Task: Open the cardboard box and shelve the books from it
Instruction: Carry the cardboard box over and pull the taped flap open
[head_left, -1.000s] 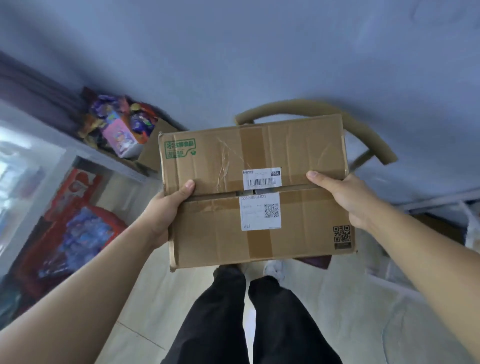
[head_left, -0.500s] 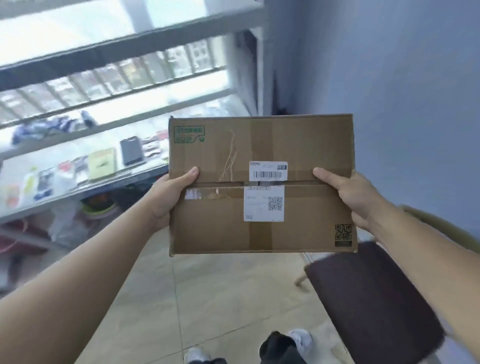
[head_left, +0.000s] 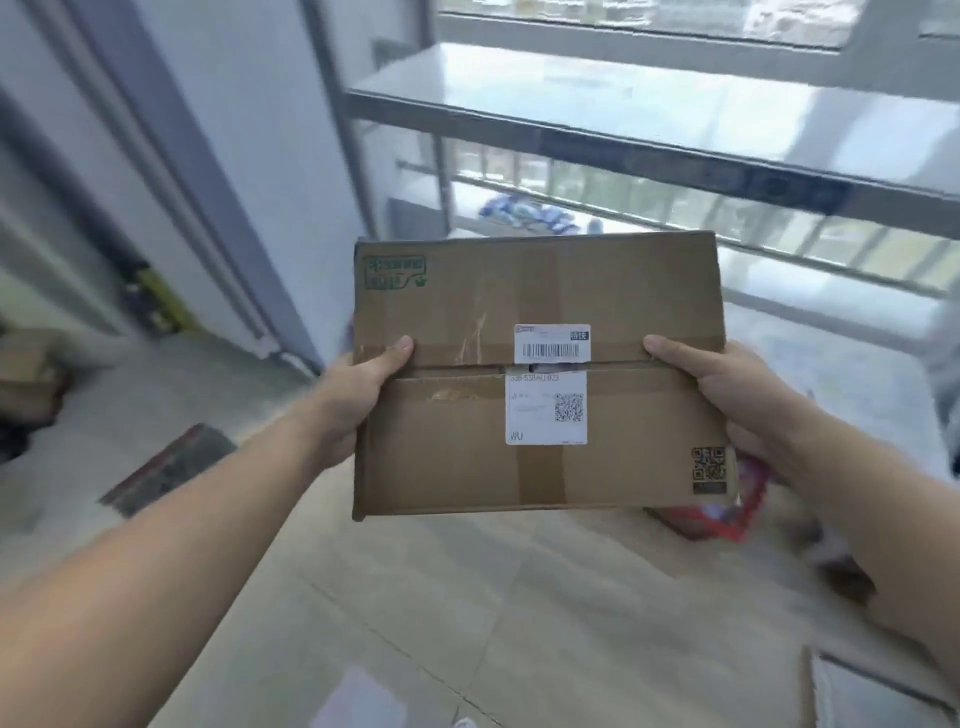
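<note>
A flat brown cardboard box (head_left: 452, 452) is held up in front of me, its top facing the camera. Its flaps are closed, with brown tape along the seams and a white shipping label across the middle seam. My left hand (head_left: 358, 395) grips the box's left edge, thumb on top near the seam. My right hand (head_left: 727, 395) grips the right edge the same way. No books are in view; the box's inside is hidden.
A long light counter (head_left: 649, 104) runs under a window with railings at the upper right. A grey door frame (head_left: 171, 156) stands at the left. A dark mat (head_left: 171, 467) and stacked cartons (head_left: 26, 379) lie on the tiled floor; a red bag (head_left: 727, 514) sits below the box.
The view has swung round from a blue wall and a chair toward the window counter and door frame. Both hands keep the same grip on the box.
</note>
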